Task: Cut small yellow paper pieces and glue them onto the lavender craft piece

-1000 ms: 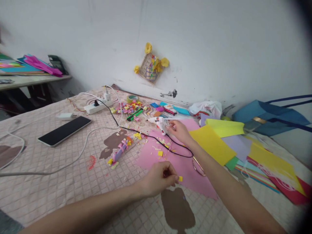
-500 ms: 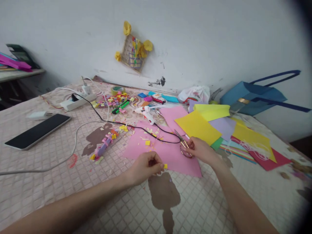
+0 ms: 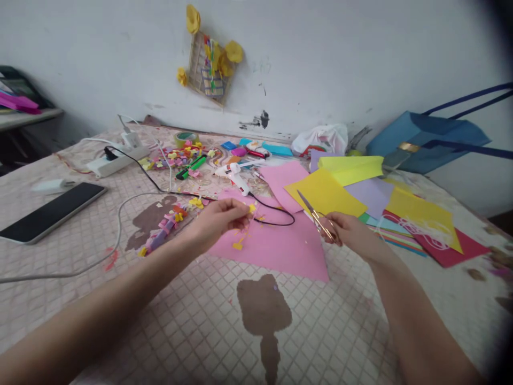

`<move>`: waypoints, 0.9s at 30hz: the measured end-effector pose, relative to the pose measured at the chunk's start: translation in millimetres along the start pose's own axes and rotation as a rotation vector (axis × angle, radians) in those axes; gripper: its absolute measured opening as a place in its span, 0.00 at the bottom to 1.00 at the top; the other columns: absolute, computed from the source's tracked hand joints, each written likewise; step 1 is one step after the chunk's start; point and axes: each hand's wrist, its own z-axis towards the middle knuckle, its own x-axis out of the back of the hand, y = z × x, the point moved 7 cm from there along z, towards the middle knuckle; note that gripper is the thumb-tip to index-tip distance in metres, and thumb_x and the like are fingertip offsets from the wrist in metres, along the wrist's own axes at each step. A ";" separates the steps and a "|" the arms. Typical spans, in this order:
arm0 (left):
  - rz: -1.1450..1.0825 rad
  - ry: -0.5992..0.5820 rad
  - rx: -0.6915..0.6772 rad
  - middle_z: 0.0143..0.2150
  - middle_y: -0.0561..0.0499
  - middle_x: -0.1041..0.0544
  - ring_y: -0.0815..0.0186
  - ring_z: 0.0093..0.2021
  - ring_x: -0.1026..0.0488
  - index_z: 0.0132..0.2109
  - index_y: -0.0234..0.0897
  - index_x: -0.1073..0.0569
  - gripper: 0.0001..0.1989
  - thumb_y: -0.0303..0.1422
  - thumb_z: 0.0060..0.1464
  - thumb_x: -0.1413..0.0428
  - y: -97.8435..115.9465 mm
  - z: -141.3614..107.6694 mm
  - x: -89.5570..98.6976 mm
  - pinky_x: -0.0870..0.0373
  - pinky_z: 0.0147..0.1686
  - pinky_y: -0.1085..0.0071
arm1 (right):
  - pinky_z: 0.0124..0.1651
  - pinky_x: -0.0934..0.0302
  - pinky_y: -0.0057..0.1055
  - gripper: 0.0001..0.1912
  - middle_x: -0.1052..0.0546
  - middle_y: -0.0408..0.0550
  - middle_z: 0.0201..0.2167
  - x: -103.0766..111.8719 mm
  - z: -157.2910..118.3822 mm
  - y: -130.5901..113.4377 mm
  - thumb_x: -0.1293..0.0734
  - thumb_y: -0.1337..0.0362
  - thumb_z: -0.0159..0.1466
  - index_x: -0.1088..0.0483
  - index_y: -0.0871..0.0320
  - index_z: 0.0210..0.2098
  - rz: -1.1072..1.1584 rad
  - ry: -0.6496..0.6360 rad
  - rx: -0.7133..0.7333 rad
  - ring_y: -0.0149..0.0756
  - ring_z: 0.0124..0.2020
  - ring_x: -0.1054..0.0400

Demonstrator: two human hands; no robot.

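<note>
– Fingers [image 3: 234,206] of the left hand [image 3: 220,218]: state?
– Closed to a pinch on a small yellow piece [image 3: 252,208], over the pink sheet [image 3: 280,248], near the glue gun [image 3: 237,180].
– Right hand [image 3: 345,231]?
– Curled round gold-handled scissors [image 3: 317,217]; blades overlap the yellow sheet [image 3: 328,193] in view.

I hold gold-handled scissors [image 3: 316,217] slantwise, tip away and leftward, by the pink sheet's [image 3: 280,248] right edge, and pinch a small yellow piece [image 3: 252,208] above it.

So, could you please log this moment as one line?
left hand: pinching yellow piece | right hand: holding scissors | glue gun: lying untouched
</note>
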 end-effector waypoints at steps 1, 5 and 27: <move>-0.010 0.034 -0.036 0.27 0.52 0.27 0.74 0.26 0.31 0.30 0.31 0.31 0.08 0.31 0.46 0.40 6.2 2.1 5.7 0.35 0.31 0.75 | 0.21 0.49 0.26 0.15 0.35 0.41 0.19 -2.2 -1.7 -4.7 0.42 0.54 0.62 0.38 0.57 0.25 0.133 -0.024 0.031 0.28 0.18 0.44; 0.002 0.039 -0.030 0.27 0.52 0.26 0.74 0.27 0.31 0.29 0.32 0.32 0.09 0.32 0.47 0.40 5.5 0.6 6.6 0.35 0.31 0.75 | 0.24 0.49 0.26 0.11 0.38 0.40 0.24 -17.6 -7.6 -30.4 0.36 0.55 0.59 0.37 0.57 0.30 0.491 -0.020 0.133 0.27 0.22 0.46; 0.180 -0.046 0.015 0.29 0.51 0.26 0.71 0.30 0.29 0.31 0.32 0.31 0.10 0.36 0.50 0.43 -21.1 -24.6 -17.3 0.33 0.34 0.72 | 0.17 0.54 0.23 0.14 0.40 0.35 0.18 -100.6 -34.2 -80.3 0.33 0.54 0.57 0.40 0.55 0.29 0.632 0.007 0.039 0.25 0.16 0.48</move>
